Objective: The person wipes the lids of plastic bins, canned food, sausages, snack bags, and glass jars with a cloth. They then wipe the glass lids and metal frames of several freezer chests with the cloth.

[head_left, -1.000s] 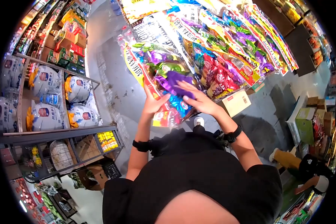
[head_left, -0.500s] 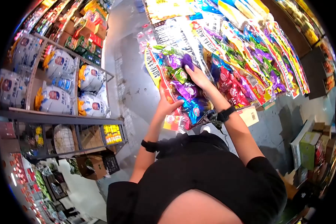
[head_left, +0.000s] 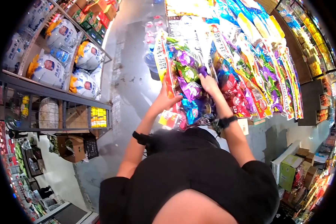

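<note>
My left hand (head_left: 165, 100) grips the left edge of a long clear bag (head_left: 190, 87), its thumb lying over the front. Inside the bag are shiny purple, green and blue wrapped pieces, and a yellow and red printed strip (head_left: 161, 56) runs along its side. Over the bag's right side, my right hand (head_left: 210, 84) is closed on a small dark purple thing (head_left: 203, 71) whose kind I cannot make out. Right of that hand lie similar bags (head_left: 235, 91) with red, blue and purple pieces. Both wrists wear black bands.
Blue and yellow packages (head_left: 246, 22) lie at the far end of the display. Clear bottles (head_left: 155, 28) stand on the floor at its left. A metal shelf (head_left: 56, 99) with white bags (head_left: 48, 67) is on the left. Boxes (head_left: 291, 168) sit at the lower right.
The view has shifted, so the display and both hands appear farther right and lower. My left hand still grips the bag, and my right hand still holds the purple thing.
</note>
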A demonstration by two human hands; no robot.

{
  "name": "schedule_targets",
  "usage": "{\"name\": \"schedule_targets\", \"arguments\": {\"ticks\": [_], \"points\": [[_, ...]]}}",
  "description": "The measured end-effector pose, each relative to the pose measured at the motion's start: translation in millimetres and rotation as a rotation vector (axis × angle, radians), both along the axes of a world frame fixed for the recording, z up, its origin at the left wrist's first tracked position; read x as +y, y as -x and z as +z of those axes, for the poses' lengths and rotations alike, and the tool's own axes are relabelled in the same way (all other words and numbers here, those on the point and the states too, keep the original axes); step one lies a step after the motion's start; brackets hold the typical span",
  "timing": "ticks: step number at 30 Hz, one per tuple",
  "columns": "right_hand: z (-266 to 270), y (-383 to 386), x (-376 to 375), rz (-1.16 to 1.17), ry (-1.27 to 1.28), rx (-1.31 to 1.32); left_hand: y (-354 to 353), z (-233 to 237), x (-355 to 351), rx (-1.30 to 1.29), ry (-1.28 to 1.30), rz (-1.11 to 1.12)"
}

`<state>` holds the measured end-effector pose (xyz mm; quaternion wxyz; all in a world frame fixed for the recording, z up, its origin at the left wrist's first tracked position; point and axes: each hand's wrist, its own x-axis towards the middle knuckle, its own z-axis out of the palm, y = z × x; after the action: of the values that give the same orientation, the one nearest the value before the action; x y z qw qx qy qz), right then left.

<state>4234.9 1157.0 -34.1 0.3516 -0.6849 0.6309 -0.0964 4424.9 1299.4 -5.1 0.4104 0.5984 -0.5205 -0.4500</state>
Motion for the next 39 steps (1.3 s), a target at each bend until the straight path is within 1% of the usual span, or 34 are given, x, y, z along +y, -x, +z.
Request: {"name": "schedule_targets", "arguments": {"ticks": [2, 4, 5, 6, 8, 9, 10, 12, 13, 14, 15, 16, 18, 19, 20, 21, 22, 24, 25, 27, 28, 29, 30, 31, 32, 33, 34, 36, 37, 38, 39], "points": [[39, 11, 42, 0.075, 0.004, 0.066, 0, -15, -3, -0.072, 0.054, 0.021], [51, 25, 74, 0.078, 0.063, -0.003, 5, -3, -9, -0.22, 0.208, -0.017], [56, 35, 84, 0.067, 0.048, -0.083, 10, -9, -11, -0.303, 0.188, 0.026], [57, 45, 88, 0.026, 0.021, -0.11, 14, -8, -16, -0.338, 0.302, -0.009], [56, 67, 99, -0.027, -0.012, -0.378, 26, -5, -23, -0.313, 0.391, -0.084], [65, 77, 109, -0.116, -0.078, -0.547, 33, -4, -28, -0.402, 0.378, -0.132], [81, 80, 122, -0.232, 0.015, -0.671, 43, 0, -32, -0.329, 0.436, -0.149], [105, 94, 141, -0.434, 0.063, -0.864, 63, 3, -38, -0.555, 0.491, -0.28], [116, 93, 151, -0.561, 0.175, -0.927, 79, 16, -38, -0.618, 0.395, -0.333], [125, 88, 161, -0.687, 0.288, -0.983, 92, 14, -47, -0.516, 0.502, -0.425], [131, 87, 169, -0.688, 0.365, -0.993, 105, 19, -51, -0.575, 0.495, -0.397], [127, 86, 174, -0.623, 0.502, -0.951, 117, 24, -55, -0.636, 0.488, -0.364], [115, 73, 172, -0.372, 0.753, -0.724, 133, 25, -62, -0.635, 0.496, -0.343], [117, 62, 167, -0.216, 0.836, -0.557, 140, 26, -64, -0.629, 0.48, -0.323], [128, 52, 159, -0.032, 0.833, -0.365, 142, 25, -63, -0.623, 0.461, -0.303], [118, 47, 147, 0.001, 0.722, -0.413, 143, 13, -59, -0.785, 0.548, -0.326], [108, 43, 134, 0.05, 0.655, -0.359, 138, 16, -50, -0.62, 0.636, -0.294], [101, 36, 114, 0.272, 0.672, 0.033, 127, 12, -47, -0.566, 0.606, -0.309], [104, 32, 110, 0.295, 0.667, 0.045, 122, 9, -45, -0.521, 0.579, -0.336], [111, 22, 105, 0.402, 0.63, 0.171, 113, -2, -40, -0.432, 0.524, -0.395], [112, 20, 102, 0.422, 0.622, 0.182, 110, -7, -37, -0.384, 0.497, -0.424], [113, 17, 97, 0.552, 0.602, 0.179, 110, -13, -35, -0.336, 0.474, -0.45], [114, 14, 90, 0.683, 0.583, 0.175, 119, -22, -33, -0.321, 0.473, -0.426], [112, 10, 83, 0.791, 0.558, 0.185, 133, -31, -31, -0.001, 0.243, -0.292], [113, 7, 76, 0.893, 0.516, 0.258, 141, -40, -31, 0.318, 0.015, -0.158], [112, 1, 69, 0.935, 0.501, 0.353, 118, -29, -38, -0.33, 0.43, -0.6], [110, -4, 60, 0.98, 0.491, 0.451, 113, -17, -41, -0.32, 0.438, -0.569], [105, -17, 32, 1.089, 0.507, 0.589, 107, 6, -45, -0.249, 0.168, -0.727], [102, -24, 16, 1.181, 0.588, 0.676, 99, 22, -40, -0.26, 0.183, -0.597], [100, -33, 2, 1.239, 0.618, 0.765, 108, -1, -43, -0.379, 0.439, -0.408], [91, -39, -15, 1.263, 0.696, 0.822, 117, -14, -43, -0.433, 0.551, -0.274]]}}
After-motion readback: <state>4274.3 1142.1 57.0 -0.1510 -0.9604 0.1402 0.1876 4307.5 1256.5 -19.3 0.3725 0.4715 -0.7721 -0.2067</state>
